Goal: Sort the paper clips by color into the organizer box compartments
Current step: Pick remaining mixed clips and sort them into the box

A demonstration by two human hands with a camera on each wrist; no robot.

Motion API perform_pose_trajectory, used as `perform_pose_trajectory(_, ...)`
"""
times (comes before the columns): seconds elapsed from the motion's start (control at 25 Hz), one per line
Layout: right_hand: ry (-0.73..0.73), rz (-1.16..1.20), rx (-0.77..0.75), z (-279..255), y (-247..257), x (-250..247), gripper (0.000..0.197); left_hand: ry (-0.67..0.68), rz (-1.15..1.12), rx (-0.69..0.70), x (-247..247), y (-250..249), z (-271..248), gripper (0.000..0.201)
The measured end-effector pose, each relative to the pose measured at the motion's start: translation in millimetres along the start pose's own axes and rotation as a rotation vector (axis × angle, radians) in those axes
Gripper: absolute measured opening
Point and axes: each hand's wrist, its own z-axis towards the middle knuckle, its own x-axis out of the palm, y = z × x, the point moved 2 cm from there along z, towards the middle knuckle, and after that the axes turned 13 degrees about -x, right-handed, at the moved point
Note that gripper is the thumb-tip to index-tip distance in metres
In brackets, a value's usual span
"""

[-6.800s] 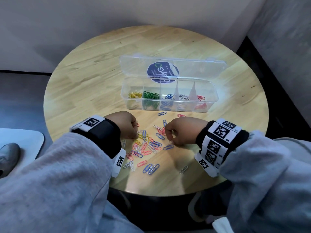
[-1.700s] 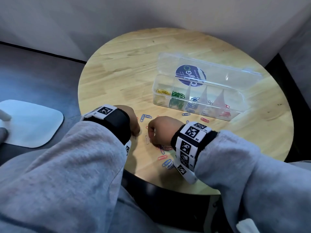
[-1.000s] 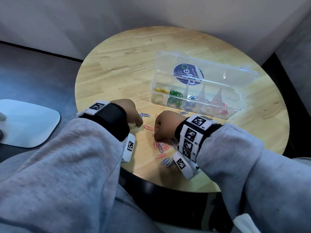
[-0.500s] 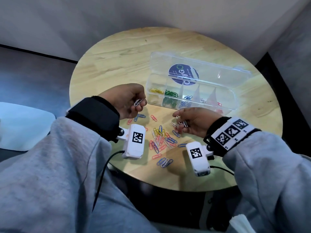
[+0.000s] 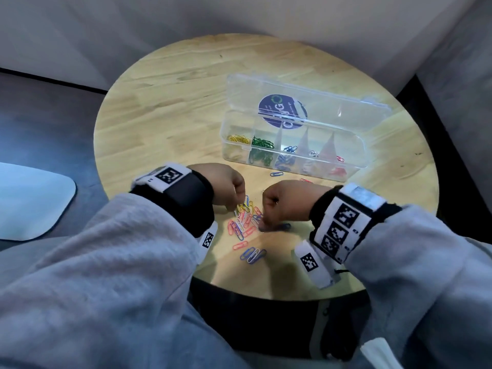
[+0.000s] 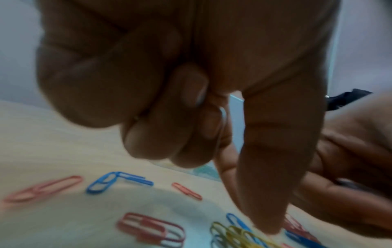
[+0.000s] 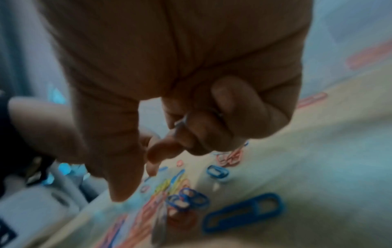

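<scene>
A clear organizer box (image 5: 365, 155) stands lid-open at the table's far right, with yellow (image 5: 238, 139), green (image 5: 262, 143), blue (image 5: 289, 149), silver (image 5: 314, 153) and red clips (image 5: 339, 159) in separate compartments. The mixed clip pile (image 5: 246, 222) lies near the front edge. My left hand (image 5: 235, 205) hovers over its far side; the left wrist view shows curled fingers gripping a silver clip (image 6: 223, 115) and one straight finger touching yellow clips (image 6: 235, 234). My right hand (image 5: 262, 226) reaches into the pile's right side, a silver clip (image 7: 180, 123) tucked in its curled fingers.
The round wooden table (image 5: 173, 102) ends just behind my wrists. A lone blue clip (image 5: 277, 173) and a red one (image 5: 306, 180) lie in front of the box. Three clips (image 5: 253, 254) sit apart near the front edge. A pale pad (image 5: 32, 203) lies on the floor at left.
Half a second ago both hands were lifted and turned up, showing silver clips. Now they have turned down and dropped back onto the pile.
</scene>
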Motion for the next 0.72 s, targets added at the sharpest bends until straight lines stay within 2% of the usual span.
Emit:
perform_pose_trajectory(0.12, -0.011, -0.059, -0.015, 1.9, 9.1, 7.0, 0.023, -0.016, 0.119, 0.009, 6.1, -5.3, 0.8, 0.022)
perform_pose_trajectory(0.28, -0.058, -0.176, -0.018, 7.3, 11.0, 14.9, 0.019, -0.069, 0.184, 0.016, 13.4, -7.7, 3.1, 0.016)
perform_pose_trajectory(0.44, -0.095, -0.179, 0.01, 6.2, 3.8, 14.9, 0.013, -0.062, 0.195, 0.005, 13.1, -5.5, 8.9, 0.012)
perform_pose_trajectory(0.6, -0.103, -0.142, -0.063, 2.6, 3.6, 12.7, 0.015, -0.04, 0.195, 0.007, 15.7, -5.0, 11.8, 0.019)
perform_pose_trajectory(0.72, -0.091, -0.155, -0.085, 3.7, 3.1, 13.8, 0.013, 0.022, 0.073, -0.006, 9.8, -1.0, 11.0, 0.014)
